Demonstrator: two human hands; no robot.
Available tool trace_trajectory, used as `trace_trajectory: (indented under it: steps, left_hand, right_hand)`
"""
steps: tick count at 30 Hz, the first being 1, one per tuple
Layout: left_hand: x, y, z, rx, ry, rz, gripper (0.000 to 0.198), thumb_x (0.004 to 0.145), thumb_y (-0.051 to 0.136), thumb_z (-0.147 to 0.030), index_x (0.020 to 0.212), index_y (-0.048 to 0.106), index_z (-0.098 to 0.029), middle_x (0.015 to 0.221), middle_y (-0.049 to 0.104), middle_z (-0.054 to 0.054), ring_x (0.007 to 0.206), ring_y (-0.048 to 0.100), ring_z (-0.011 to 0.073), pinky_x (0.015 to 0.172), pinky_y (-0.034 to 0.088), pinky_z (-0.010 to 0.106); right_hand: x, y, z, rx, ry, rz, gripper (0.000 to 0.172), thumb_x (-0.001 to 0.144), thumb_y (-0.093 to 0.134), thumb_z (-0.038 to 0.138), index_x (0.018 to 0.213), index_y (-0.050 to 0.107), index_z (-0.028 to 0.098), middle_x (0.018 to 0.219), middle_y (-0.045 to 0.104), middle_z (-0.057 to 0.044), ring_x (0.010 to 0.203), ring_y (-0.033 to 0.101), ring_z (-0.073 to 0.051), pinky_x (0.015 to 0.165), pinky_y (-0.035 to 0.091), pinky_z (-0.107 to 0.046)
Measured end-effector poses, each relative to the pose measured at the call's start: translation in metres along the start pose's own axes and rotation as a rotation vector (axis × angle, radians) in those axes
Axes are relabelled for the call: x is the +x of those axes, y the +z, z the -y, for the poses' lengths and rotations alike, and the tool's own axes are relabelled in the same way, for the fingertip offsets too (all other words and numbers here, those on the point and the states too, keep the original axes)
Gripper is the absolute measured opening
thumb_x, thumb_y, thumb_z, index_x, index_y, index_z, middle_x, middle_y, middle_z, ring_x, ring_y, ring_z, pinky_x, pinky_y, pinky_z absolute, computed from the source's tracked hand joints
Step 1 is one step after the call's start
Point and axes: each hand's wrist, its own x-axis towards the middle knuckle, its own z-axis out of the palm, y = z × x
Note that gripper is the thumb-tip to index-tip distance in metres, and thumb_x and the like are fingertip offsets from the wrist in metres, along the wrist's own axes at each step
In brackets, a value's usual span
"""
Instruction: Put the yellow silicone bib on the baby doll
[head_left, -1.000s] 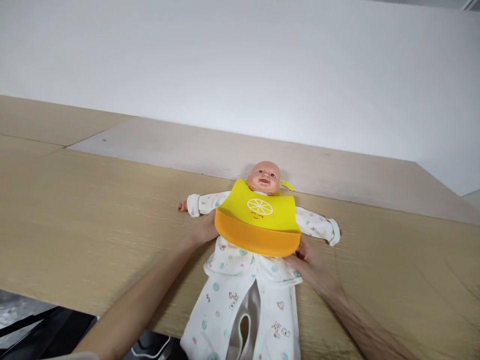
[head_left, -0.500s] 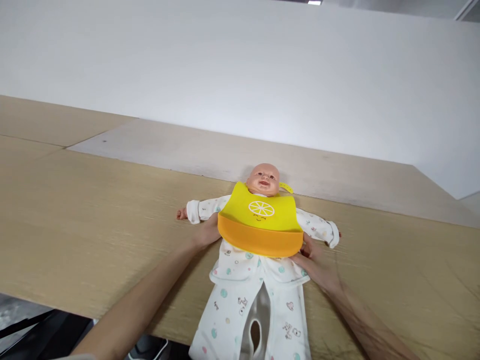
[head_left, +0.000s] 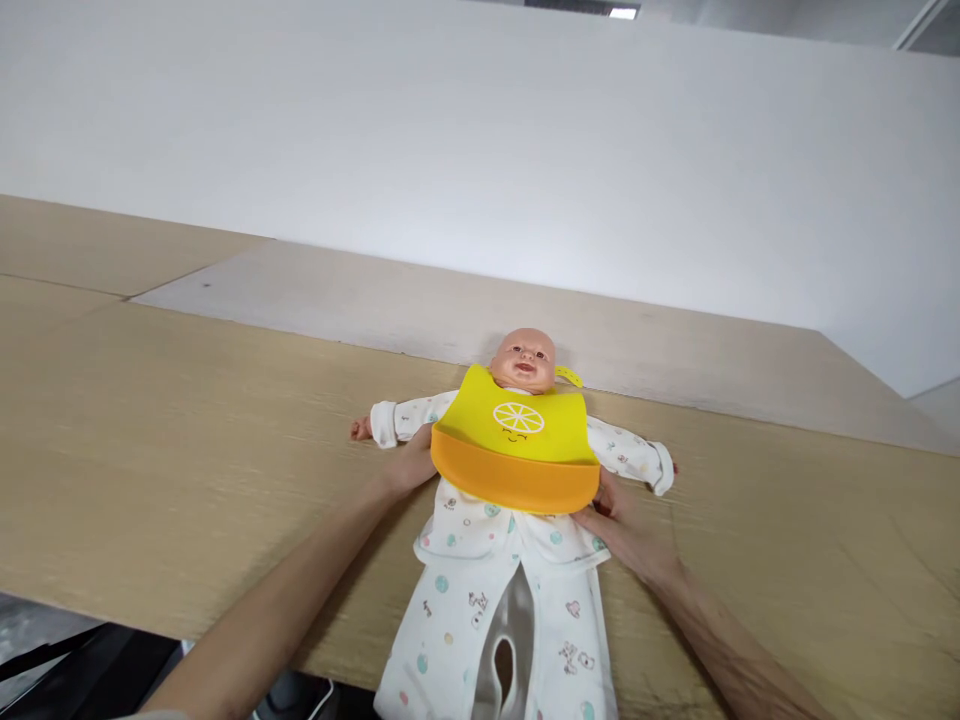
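A baby doll (head_left: pixel 526 358) lies on its back on the table, arms spread to the sides. It wears a white printed outfit (head_left: pixel 442 600). Over its chest lies a yellow baby bib (head_left: pixel 517 425) with a white citrus-slice print and an orange catch pocket at the bottom. My left hand (head_left: pixel 412 463) is at the bib's lower left side, its fingertips hidden behind the edge. At the opposite lower corner, my right hand (head_left: pixel 616 512) is closed by the bib's edge, the thumb below the pocket and the other fingers partly hidden. One yellow strap end shows beside the doll's head.
The wooden table (head_left: pixel 187 430) extends to both sides of the doll. A pale panel strip (head_left: pixel 360 290) runs along its back, against a white partition (head_left: pixel 450 130). Below the front edge at lower left are a dark bag-like item (head_left: pixel 97 670) and part of a shoe (head_left: pixel 292 695).
The view has shifted slightly, so everything sits a little further left. Both hands stay at the bib's lower sides, and the doll and bib keep the same arrangement.
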Motion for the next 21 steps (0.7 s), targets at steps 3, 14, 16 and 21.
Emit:
trace_trajectory:
  steps: [3,14,16,21]
  left_hand:
    - [0.0,-0.001,-0.003,0.026,-0.037,-0.002,0.036,0.068,0.06,-0.038,0.096,0.073,-0.02,0.106,0.077,0.004,0.112,0.063,0.0318,0.093,0.055,0.038]
    - [-0.005,-0.003,-0.012,0.129,-0.128,-0.032,0.037,0.072,0.057,-0.037,0.102,0.071,-0.019,0.114,0.075,0.003,0.115,0.062,0.0301,0.095,0.054,0.033]
    - [-0.005,-0.003,-0.012,0.148,-0.15,-0.043,0.037,0.071,0.058,-0.037,0.101,0.072,-0.021,0.11,0.076,0.002,0.115,0.063,0.0297,0.095,0.054,0.033]
    - [-0.005,-0.002,-0.015,0.191,-0.164,-0.078,0.038,0.071,0.056,-0.037,0.102,0.072,-0.021,0.112,0.075,0.002,0.113,0.064,0.0287,0.092,0.055,0.031]
  right_hand:
    - [0.0,0.0,-0.002,0.022,0.003,-0.005,0.05,0.082,0.072,0.045,0.127,0.053,0.035,0.13,0.065,-0.003,0.118,0.064,-0.026,0.1,0.055,-0.044]
    - [0.001,0.001,0.001,0.089,0.112,-0.022,0.053,0.077,0.076,0.042,0.125,0.055,0.029,0.129,0.065,-0.003,0.118,0.062,-0.023,0.099,0.052,-0.035]
    - [0.001,0.0,0.001,0.096,0.125,-0.026,0.055,0.076,0.077,0.039,0.125,0.055,0.03,0.129,0.064,-0.002,0.118,0.062,-0.023,0.099,0.051,-0.034]
    - [0.001,0.001,0.003,0.1,0.153,-0.051,0.055,0.072,0.079,0.035,0.122,0.057,0.032,0.127,0.065,0.0,0.116,0.062,-0.023,0.097,0.052,-0.033]
